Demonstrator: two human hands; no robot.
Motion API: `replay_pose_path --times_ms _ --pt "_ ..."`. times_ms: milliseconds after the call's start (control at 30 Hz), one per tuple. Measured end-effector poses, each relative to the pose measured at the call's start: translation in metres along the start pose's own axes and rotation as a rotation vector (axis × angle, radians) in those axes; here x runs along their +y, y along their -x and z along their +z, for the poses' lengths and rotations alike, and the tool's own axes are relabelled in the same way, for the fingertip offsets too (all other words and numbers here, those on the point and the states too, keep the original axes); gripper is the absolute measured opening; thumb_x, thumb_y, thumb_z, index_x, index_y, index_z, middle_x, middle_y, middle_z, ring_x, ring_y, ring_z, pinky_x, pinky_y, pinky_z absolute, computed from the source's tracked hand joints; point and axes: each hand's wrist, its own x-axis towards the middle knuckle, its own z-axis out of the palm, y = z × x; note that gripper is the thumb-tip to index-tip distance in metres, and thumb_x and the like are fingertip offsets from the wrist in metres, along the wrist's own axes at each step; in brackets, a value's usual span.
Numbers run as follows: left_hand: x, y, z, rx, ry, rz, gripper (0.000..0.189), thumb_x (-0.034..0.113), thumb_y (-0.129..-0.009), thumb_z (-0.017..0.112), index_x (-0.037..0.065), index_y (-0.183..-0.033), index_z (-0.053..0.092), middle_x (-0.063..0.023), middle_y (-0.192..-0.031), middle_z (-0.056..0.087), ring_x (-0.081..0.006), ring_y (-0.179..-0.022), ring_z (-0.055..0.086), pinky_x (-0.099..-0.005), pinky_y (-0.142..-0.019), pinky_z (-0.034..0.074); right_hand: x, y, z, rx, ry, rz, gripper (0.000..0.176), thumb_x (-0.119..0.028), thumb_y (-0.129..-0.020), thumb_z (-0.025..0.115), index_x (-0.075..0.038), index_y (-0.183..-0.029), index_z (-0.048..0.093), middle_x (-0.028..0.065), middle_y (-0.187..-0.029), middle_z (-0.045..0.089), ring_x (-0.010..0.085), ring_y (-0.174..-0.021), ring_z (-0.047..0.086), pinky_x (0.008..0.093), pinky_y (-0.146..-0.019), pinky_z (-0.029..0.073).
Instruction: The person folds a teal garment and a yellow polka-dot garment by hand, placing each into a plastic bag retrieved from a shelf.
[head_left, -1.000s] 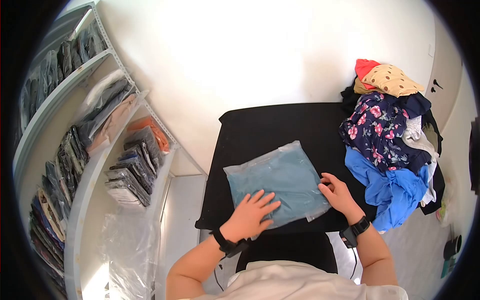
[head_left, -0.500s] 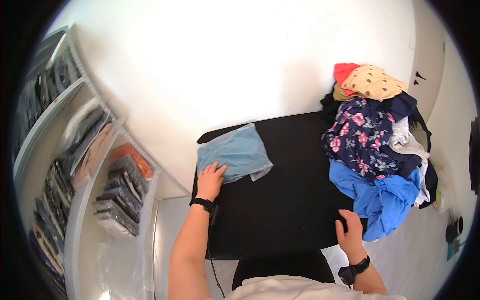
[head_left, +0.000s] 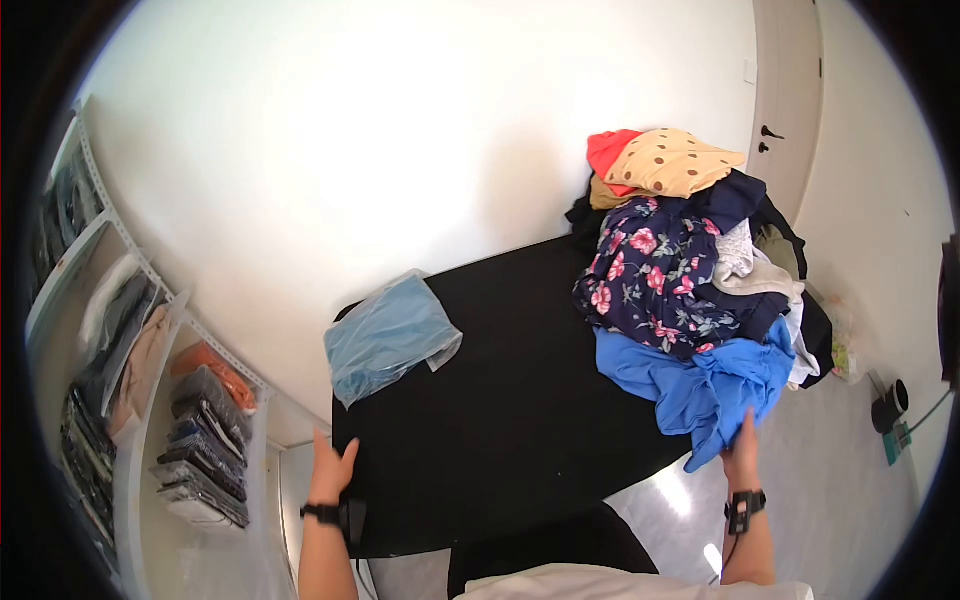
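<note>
A light blue garment in a clear plastic bag (head_left: 392, 335) lies flat at the table's far left corner. My left hand (head_left: 331, 467) hovers at the left edge of the table, below the bag and apart from it. It is open, with thumb and fingers spread and nothing in them. By the lower edge of a bright blue garment (head_left: 700, 385), my right hand (head_left: 740, 455) is open, a finger stretched upward against or close to the cloth. A navy floral garment (head_left: 655, 285) rests above the blue one in the heap.
The black table (head_left: 480, 430) carries the clothes heap on its right, topped by a beige dotted cloth (head_left: 670, 162) and a red piece (head_left: 610, 158). Shelves (head_left: 140, 470) with bagged clothes stand at left. A door (head_left: 785, 100) is at the back right.
My left hand has left the bagged garment and drawn back to the table's left edge. My right hand has come up to the blue garment. The view has turned rightward.
</note>
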Motion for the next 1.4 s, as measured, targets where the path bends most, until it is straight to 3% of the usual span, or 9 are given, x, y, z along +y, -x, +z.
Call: replay_pose_path --times_ms 167,367,800,967,1067,1167,1233,1300,1400 --pt "-0.033 0.080 -0.002 -0.108 0.318 -0.395 0.070 0.054 -0.098 0.056 -0.013 -0.115 0.064 -0.0294 -0.113 0.068 -0.0385 -0.111 0.065 -0.0411 -0.095 0.049 0.030 -0.048 0.026 0.075 -0.112 -0.238 0.062 -0.048 -0.099 0.058 0.006 -0.129 0.050 0.0170 -0.124 0.062 0.0277 -0.107 0.064 0.0389 -0.091 0.054" --pt "-0.002 0.091 -0.010 -0.037 0.347 -0.424 0.063 0.050 -0.097 0.062 -0.012 -0.107 0.066 -0.0182 -0.097 0.071 -0.0243 -0.090 0.066 -0.0372 -0.081 0.052 0.024 -0.044 0.030 0.228 -0.016 -0.309 0.055 -0.044 -0.100 0.060 0.009 -0.112 0.055 0.0166 -0.109 0.066 0.0234 -0.096 0.066 0.0360 -0.084 0.054" --pt "-0.005 0.087 -0.004 -0.025 0.275 -0.319 0.072 0.056 -0.096 0.057 -0.014 -0.105 0.068 -0.0320 -0.103 0.070 -0.0432 -0.105 0.067 -0.0434 -0.090 0.051 0.032 -0.077 0.008 0.106 0.080 -0.320 0.057 -0.047 -0.099 0.058 0.009 -0.110 0.059 0.0159 -0.107 0.068 0.0232 -0.092 0.066 0.0371 -0.081 0.054" --pt "-0.010 0.087 -0.014 0.043 0.065 -0.172 0.069 0.046 -0.094 0.063 -0.013 -0.130 0.053 -0.0334 -0.121 0.063 -0.0442 -0.115 0.062 -0.0459 -0.098 0.048 0.026 -0.079 -0.006 -0.012 -0.033 -0.221 0.057 -0.044 -0.099 0.060 0.008 -0.122 0.062 0.0146 -0.117 0.068 0.0237 -0.103 0.066 0.0376 -0.092 0.052" --pt "0.025 0.072 -0.035 0.151 -0.067 0.062 0.073 0.038 -0.092 0.069 -0.007 -0.142 0.042 -0.0307 -0.130 0.059 -0.0426 -0.116 0.062 -0.0461 -0.099 0.048 0.009 -0.056 -0.005 0.144 0.392 -0.572 0.054 -0.035 -0.098 0.061 0.008 -0.130 0.056 0.0201 -0.130 0.062 0.0292 -0.118 0.060 0.0401 -0.102 0.046" --pt "0.090 0.039 -0.053 -0.064 0.179 0.035 0.073 0.034 -0.091 0.069 0.003 -0.149 0.038 -0.0262 -0.131 0.060 -0.0419 -0.114 0.062 -0.0459 -0.097 0.049 -0.012 0.040 0.056 0.782 1.307 -1.255 0.049 -0.022 -0.096 0.062 0.006 -0.134 0.052 0.0233 -0.138 0.055 0.0356 -0.129 0.052 0.0457 -0.111 0.037" --pt "0.097 -0.005 -0.036 -0.120 0.156 0.043 0.072 0.035 -0.091 0.068 0.006 -0.150 0.038 -0.0266 -0.131 0.060 -0.0430 -0.111 0.063 -0.0474 -0.095 0.050 -0.009 0.074 0.090 0.016 1.076 -1.422 0.047 -0.012 -0.092 0.062 0.003 -0.136 0.051 0.0233 -0.143 0.050 0.0376 -0.136 0.046 0.0491 -0.115 0.032" --pt "0.099 -0.045 -0.016 -0.156 0.097 0.038 0.071 0.036 -0.091 0.067 0.005 -0.148 0.040 -0.0272 -0.130 0.060 -0.0431 -0.112 0.062 -0.0474 -0.096 0.050 0.009 0.106 0.122 -0.423 0.924 -1.105 0.040 -0.005 -0.088 0.063 0.002 -0.127 0.056 0.0216 -0.135 0.056 0.0391 -0.129 0.051 0.0500 -0.112 0.035" --pt "0.084 -0.088 0.024 -0.119 -0.056 0.075 0.067 0.039 -0.091 0.067 0.004 -0.144 0.045 -0.0279 -0.128 0.059 -0.0431 -0.116 0.058 -0.0471 -0.099 0.048 0.018 0.119 0.143 -0.551 1.094 -1.293 0.015 0.001 -0.082 0.062 0.001 -0.098 0.064 0.0184 -0.106 0.068 0.0377 -0.103 0.062 0.0436 -0.094 0.046"
